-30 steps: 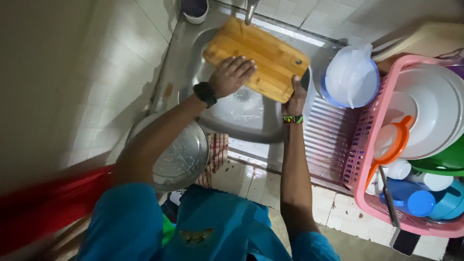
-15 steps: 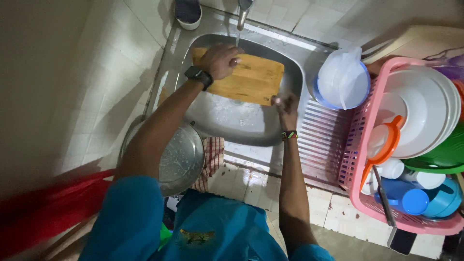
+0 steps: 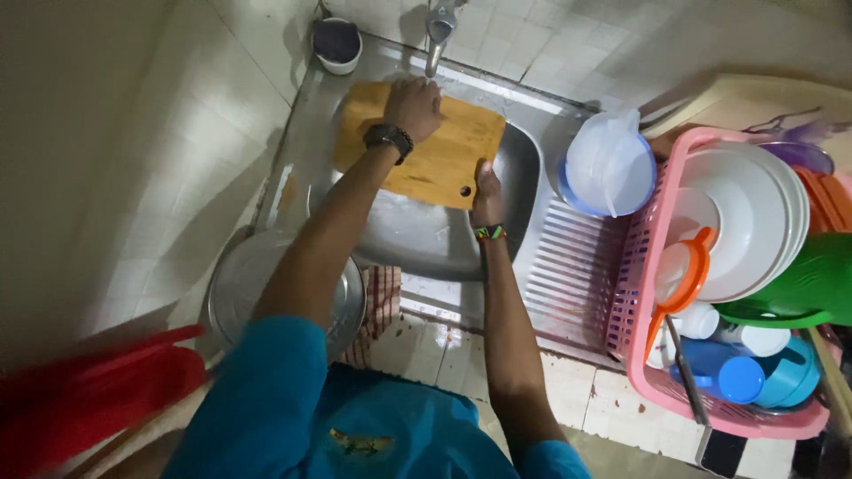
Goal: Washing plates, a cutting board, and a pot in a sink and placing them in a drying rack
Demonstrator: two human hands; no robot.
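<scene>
Cutting board [image 3: 441,158] sits over the sink [image 3: 426,235], right under the tap [image 3: 437,27] at 12 o'clock. Small bowl [image 3: 336,43] at 11, round metal lid [image 3: 241,286] down at 7, dish rack [image 3: 641,293] off at 3, plates [image 3: 750,222] stacked inside it.

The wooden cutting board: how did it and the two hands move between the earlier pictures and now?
The wooden cutting board has shifted left across the sink, toward the tap. The left hand slid from the board's near middle to its far edge, under the tap. The right hand keeps hold of the near edge. The pink dish rack and the metal bowl stayed in place.
</scene>
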